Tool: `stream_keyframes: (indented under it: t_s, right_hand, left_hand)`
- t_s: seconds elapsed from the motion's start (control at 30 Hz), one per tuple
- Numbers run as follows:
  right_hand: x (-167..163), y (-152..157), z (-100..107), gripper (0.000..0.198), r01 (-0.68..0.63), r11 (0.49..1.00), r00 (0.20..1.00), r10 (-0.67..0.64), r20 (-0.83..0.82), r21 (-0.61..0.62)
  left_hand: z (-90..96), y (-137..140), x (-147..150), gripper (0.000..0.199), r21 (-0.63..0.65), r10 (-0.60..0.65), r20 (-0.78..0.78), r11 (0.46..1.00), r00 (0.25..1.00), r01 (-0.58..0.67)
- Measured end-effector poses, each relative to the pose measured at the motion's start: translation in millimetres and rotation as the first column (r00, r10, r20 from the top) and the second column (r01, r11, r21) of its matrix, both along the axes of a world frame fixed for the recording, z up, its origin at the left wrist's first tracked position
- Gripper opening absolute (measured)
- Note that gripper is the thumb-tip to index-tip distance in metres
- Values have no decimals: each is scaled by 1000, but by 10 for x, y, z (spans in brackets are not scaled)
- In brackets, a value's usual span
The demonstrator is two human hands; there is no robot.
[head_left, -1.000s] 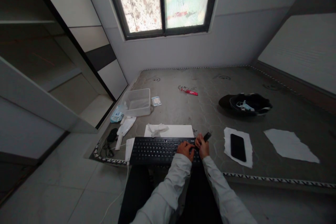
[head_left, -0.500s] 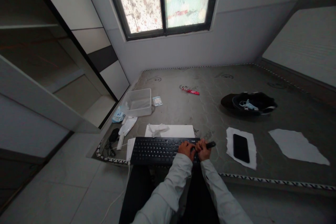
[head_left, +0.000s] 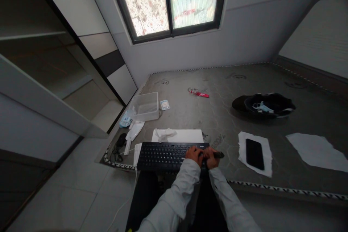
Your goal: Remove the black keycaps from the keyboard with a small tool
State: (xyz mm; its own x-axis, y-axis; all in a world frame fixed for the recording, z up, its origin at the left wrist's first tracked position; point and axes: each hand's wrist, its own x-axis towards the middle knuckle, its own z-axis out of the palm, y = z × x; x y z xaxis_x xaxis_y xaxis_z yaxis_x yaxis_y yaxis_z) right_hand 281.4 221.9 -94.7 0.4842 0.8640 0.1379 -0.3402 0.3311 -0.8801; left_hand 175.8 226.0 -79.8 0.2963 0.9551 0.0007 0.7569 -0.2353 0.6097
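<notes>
A grey padded surface (head_left: 190, 116) with black-and-white edging was set against a wall below a two-pane window (head_left: 146, 3), both located beyond the hands. An open cabinet (head_left: 107, 116) was positioned far to the left of the hands. The black keyboard (head_left: 160, 156) was laid along the near edge of the surface, with its right end beneath the hands and its remaining length extended to their left. The left hand (head_left: 193, 154) was placed on the right portion of the keyboard with the fingers bent; whether anything was gripped by it could not be determined. The right hand (head_left: 211, 157) was held just beside it, closed around a dark handheld tool (head_left: 219, 155), one end of which was projected to the right of the fist. Contact between the two hands could not be confirmed. A white sheet (head_left: 187, 136) was located just beyond the keyboard, with a crumpled tissue (head_left: 165, 135) rested on it, ahead and to the left of the left hand. A phone (head_left: 255, 154) was supported on a piece of white paper (head_left: 268, 159) to the right of the right hand. A dark cap (head_left: 241, 103), in which a light-blue mask (head_left: 263, 107) was contained, was situated farther ahead on that side. A transparent plastic box (head_left: 146, 108) was placed ahead and to the left of both hands.
</notes>
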Motion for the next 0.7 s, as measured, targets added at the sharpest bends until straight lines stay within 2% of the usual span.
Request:
stream_keyframes:
  t_s: [0.13, 0.23, 0.3, 0.37, 0.4, 0.47, 0.57, 0.7]
  right_hand:
    - [76, 38, 229, 59, 15, 998, 964, 3, -266, 67]
    - [221, 2, 382, 56, 53, 998, 958, -43, -282, 28]
    - [329, -48, 447, 55, 33, 996, 987, -46, -152, -88]
    - [415, -112, 484, 48, -3, 970, 994, 28, 101, -242]
    - [444, -147, 496, 44, -14, 951, 966, 93, 241, -309]
    - [465, -211, 508, 41, -37, 916, 861, 233, 452, -400]
    - [428, -282, 499, 39, -75, 887, 757, 348, 553, -456]
    - [360, -321, 451, 41, -55, 873, 758, 352, 549, -485]
  left_hand:
    - [6, 28, 14, 14, -1, 40, 80, 999, 996, -40]
    - [59, 25, 22, 11, 1, 68, 165, 998, 984, -70]
    - [114, 6, 18, 10, -2, 98, 230, 995, 968, -100]
    - [174, -22, 4, 10, -12, 131, 295, 991, 947, -134]
    - [200, -37, -6, 11, -17, 143, 324, 989, 935, -146]
    - [235, -66, -26, 12, -24, 155, 375, 987, 914, -158]
    - [234, -99, -40, 16, -34, 174, 421, 984, 890, -176]
    - [185, -120, -12, 18, -29, 180, 430, 982, 885, -186]
